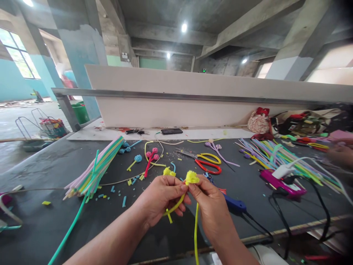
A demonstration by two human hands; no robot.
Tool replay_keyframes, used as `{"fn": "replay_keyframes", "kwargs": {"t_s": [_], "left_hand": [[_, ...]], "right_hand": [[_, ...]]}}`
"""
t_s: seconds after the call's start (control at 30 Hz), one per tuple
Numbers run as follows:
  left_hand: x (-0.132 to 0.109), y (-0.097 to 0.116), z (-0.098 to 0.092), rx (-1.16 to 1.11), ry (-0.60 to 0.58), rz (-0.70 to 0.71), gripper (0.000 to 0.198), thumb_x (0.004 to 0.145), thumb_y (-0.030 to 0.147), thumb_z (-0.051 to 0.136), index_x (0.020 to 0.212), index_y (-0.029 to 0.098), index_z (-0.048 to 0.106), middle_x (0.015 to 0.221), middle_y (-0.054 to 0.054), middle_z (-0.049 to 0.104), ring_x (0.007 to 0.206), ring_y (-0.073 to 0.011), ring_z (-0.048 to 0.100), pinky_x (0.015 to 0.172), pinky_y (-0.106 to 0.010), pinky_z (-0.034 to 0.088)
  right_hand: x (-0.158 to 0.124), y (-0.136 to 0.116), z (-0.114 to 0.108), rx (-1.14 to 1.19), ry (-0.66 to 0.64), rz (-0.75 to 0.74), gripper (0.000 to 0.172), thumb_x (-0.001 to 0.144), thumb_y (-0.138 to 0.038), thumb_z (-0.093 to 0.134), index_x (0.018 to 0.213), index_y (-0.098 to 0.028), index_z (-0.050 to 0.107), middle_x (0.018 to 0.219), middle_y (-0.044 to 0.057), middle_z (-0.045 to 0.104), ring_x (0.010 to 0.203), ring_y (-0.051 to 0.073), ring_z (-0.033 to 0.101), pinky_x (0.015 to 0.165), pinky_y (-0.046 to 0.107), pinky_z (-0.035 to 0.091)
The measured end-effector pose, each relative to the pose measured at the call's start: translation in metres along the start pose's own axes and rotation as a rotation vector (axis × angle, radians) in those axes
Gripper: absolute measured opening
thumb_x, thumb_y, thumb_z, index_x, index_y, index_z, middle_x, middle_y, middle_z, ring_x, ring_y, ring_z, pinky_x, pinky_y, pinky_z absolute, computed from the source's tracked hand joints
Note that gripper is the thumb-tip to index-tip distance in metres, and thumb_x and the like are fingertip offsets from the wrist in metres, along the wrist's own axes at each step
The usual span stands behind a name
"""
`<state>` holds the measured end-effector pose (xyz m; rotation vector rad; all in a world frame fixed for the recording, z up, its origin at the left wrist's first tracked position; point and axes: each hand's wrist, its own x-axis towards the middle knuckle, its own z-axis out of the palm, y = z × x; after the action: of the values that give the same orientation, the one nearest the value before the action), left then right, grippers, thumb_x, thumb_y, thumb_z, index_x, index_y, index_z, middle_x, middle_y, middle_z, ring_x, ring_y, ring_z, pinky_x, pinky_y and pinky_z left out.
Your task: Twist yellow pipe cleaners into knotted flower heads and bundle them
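At lower center of the frame, your left hand (163,197) and right hand (211,200) pinch a yellow pipe-cleaner flower (192,177), each grip narrow.

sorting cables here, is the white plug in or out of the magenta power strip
In, apparently: the white plug sits against the top of the magenta power strip, with no gap visible.

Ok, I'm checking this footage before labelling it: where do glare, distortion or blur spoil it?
Head view: ceiling lights flare white, and the left window is partly washed out; the right-hand pillar leans, likely wide-lens distortion; the upper right corner goes dark; another person's hand at the right is blurred, while the held yellow bloom looks fairly clear.
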<state>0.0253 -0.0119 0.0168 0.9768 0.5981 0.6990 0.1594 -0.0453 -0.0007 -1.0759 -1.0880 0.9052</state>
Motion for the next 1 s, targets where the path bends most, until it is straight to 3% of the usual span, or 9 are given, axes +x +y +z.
{"fn": "replay_keyframes", "kwargs": {"t_s": [0.1,0.2,0.4,0.57,0.63,0.8,1.0], "left_hand": [[0.0,-0.001,0.002,0.107,0.06,0.047,0.022,0.073,0.03,0.065,0.066,0.013,0.054,0.056,0.0,0.061,0.042,-0.0071,0.053,0.044,-0.019,0.046],[0.0,-0.001,0.003,0.248,0.134,0.101,0.02,0.073,0.028,0.063,0.064,0.014,0.051,0.053,0.002,0.058,0.042,-0.0072,0.052,0.044,-0.019,0.045],[0.0,0.009,-0.009,0.381,0.056,0.006,0.027,0.07,0.037,0.066,0.067,0.015,0.051,0.055,0.001,0.06,0.044,-0.0093,0.055,0.047,-0.022,0.047],[-0.005,0.021,-0.02,0.288,-0.061,0.162,0.047,0.073,0.04,0.067,0.113,0.018,0.06,0.083,-0.003,0.062,0.062,-0.0098,0.055,0.055,-0.022,0.046],[-0.007,0.024,-0.022,0.296,-0.14,0.214,0.05,0.074,0.039,0.067,0.12,0.02,0.059,0.083,-0.002,0.063,0.068,-0.0105,0.055,0.062,-0.022,0.045],[-0.009,0.029,-0.028,0.412,-0.286,0.297,0.036,0.075,0.04,0.065,0.104,0.019,0.069,0.093,-0.006,0.063,0.088,-0.0177,0.058,0.081,-0.028,0.044],[-0.01,0.033,-0.027,0.513,-0.245,0.191,0.025,0.075,0.029,0.065,0.095,0.015,0.068,0.082,-0.004,0.062,0.069,-0.0123,0.055,0.062,-0.022,0.042]], "right_hand": [[0.002,-0.006,-0.001,-0.153,0.013,-0.051,0.007,0.075,-0.025,0.065,0.069,-0.021,0.065,0.076,0.001,0.056,0.076,0.018,0.051,0.072,0.03,0.037],[0.002,-0.004,-0.002,-0.194,0.016,-0.01,0.008,0.073,-0.026,0.066,0.068,-0.02,0.063,0.071,0.0,0.054,0.067,0.016,0.047,0.063,0.028,0.035],[-0.002,0.003,0.0,0.116,-0.047,0.211,0.025,0.072,-0.038,0.069,0.061,-0.018,0.057,0.055,-0.004,0.042,0.049,0.009,0.03,0.046,0.024,0.023],[-0.005,-0.007,0.006,0.357,-0.178,0.357,0.024,0.066,-0.036,0.076,0.065,-0.016,0.062,0.055,-0.005,0.039,0.049,0.007,0.021,0.045,0.022,0.019],[-0.006,-0.008,0.006,0.38,-0.254,0.387,0.023,0.066,-0.034,0.076,0.066,-0.016,0.063,0.055,-0.005,0.035,0.049,0.008,0.017,0.045,0.023,0.016],[-0.007,-0.003,0.004,0.354,-0.437,0.458,0.028,0.068,-0.039,0.074,0.063,-0.016,0.06,0.054,-0.006,0.029,0.05,0.009,0.014,0.047,0.025,0.014],[-0.005,0.001,0.001,0.297,-0.425,0.455,0.025,0.067,-0.036,0.075,0.065,-0.015,0.061,0.055,-0.006,0.03,0.05,0.008,0.014,0.048,0.026,0.012]]}}
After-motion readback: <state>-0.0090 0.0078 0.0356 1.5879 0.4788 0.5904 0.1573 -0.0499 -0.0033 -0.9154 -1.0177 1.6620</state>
